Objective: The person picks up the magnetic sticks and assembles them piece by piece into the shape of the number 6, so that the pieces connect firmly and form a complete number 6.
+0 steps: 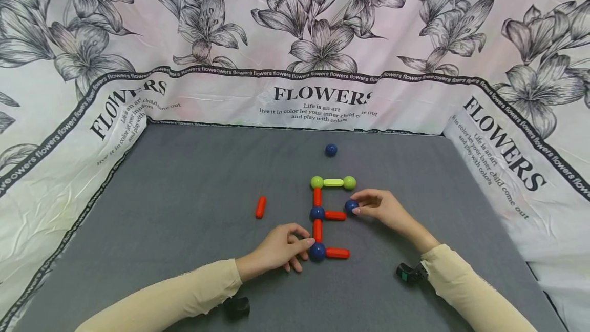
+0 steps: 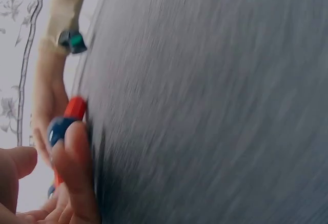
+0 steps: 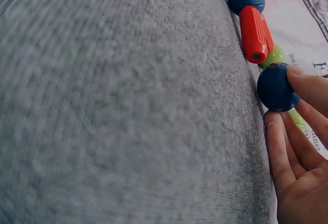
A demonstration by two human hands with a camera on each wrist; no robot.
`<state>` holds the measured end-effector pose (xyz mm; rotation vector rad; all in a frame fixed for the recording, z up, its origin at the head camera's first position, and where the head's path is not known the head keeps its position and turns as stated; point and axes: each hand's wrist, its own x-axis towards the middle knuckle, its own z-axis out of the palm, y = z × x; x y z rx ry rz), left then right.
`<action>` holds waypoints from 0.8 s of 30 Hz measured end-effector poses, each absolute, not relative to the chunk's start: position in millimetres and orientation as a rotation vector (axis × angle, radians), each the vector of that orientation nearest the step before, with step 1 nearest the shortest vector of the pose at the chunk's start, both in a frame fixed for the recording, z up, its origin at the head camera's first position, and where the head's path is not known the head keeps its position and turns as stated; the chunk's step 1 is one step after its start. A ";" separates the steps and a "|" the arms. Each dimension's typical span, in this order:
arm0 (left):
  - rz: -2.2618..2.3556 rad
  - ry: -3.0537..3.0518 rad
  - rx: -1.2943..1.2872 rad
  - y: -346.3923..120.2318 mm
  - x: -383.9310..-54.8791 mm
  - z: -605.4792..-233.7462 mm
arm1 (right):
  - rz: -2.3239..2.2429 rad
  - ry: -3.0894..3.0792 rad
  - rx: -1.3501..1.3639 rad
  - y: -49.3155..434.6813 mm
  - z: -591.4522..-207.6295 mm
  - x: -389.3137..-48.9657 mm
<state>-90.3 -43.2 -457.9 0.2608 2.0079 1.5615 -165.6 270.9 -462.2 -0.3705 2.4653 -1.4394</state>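
My right hand (image 1: pixel 379 208) pinches a blue ball (image 1: pixel 351 206) between thumb and fingers. In the right wrist view, that ball (image 3: pixel 278 87) is just off the free end of a red rod (image 3: pixel 254 35), with a small gap. My left hand (image 1: pixel 282 247) rests beside the lower blue ball (image 1: pixel 317 252), its fingers touching it; in the left wrist view the thumb (image 2: pixel 23 161) stands apart from the ball (image 2: pixel 60 129). The joined piece has a column of red rods, a middle blue ball (image 1: pixel 317 213), two red side rods, and a green rod (image 1: pixel 333 183) between green balls at the top.
A loose red rod (image 1: pixel 260 207) lies left of the joined piece. Another blue ball (image 1: pixel 331 150) sits beyond it on the grey cloth (image 1: pixel 207 178). Flower-printed fabric (image 1: pixel 221 99) rises behind and at both sides.
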 end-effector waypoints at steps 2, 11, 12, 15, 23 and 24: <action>1.547 2.146 0.321 -43.3 -98.6 -456.4 | -1.442 2.457 -0.377 271.3 -462.4 -165.7; 1.483 2.516 0.530 -23.6 -132.9 -451.4 | -1.431 2.446 -0.366 270.5 -462.5 -164.7; 1.467 2.535 0.555 -19.7 -135.5 -451.3 | -1.431 2.448 -0.368 270.6 -462.8 -164.6; 1.430 2.569 0.631 -8.2 -142.1 -450.6 | -1.437 2.445 -0.366 270.8 -464.7 -164.7; 1.261 2.669 0.843 13.9 -155.2 -448.4 | -1.468 2.421 -0.352 273.0 -467.3 -165.1; 1.213 2.693 0.851 15.6 -156.3 -448.4 | -1.468 2.420 -0.347 273.5 -467.4 -165.2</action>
